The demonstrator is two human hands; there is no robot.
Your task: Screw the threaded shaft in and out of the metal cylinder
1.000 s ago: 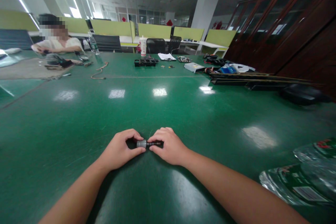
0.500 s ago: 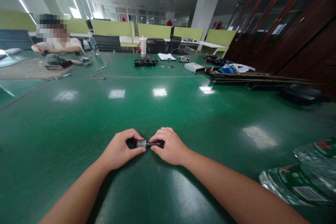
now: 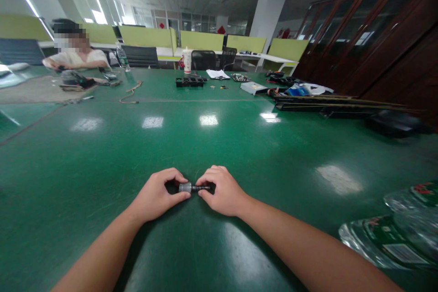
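A small metal part lies level just above or on the green table [image 3: 178,141], with a grey cylinder [image 3: 185,187] at its left end and a dark ridged shaft [image 3: 201,188] at its right. My left hand [image 3: 159,195] pinches the cylinder between thumb and fingers. My right hand [image 3: 222,191] has its thumb and fingers closed around the shaft, whose right end sits inside the curl of the fingers. A narrow gap separates the two hands' fingertips.
Plastic bottles [image 3: 393,242] with green labels lie at the right. Black rails [image 3: 308,104], a grey box [image 3: 253,88], a black device [image 3: 190,82] and a white cup [image 3: 187,61] stand further back. A person [image 3: 77,57] sits at the far left.
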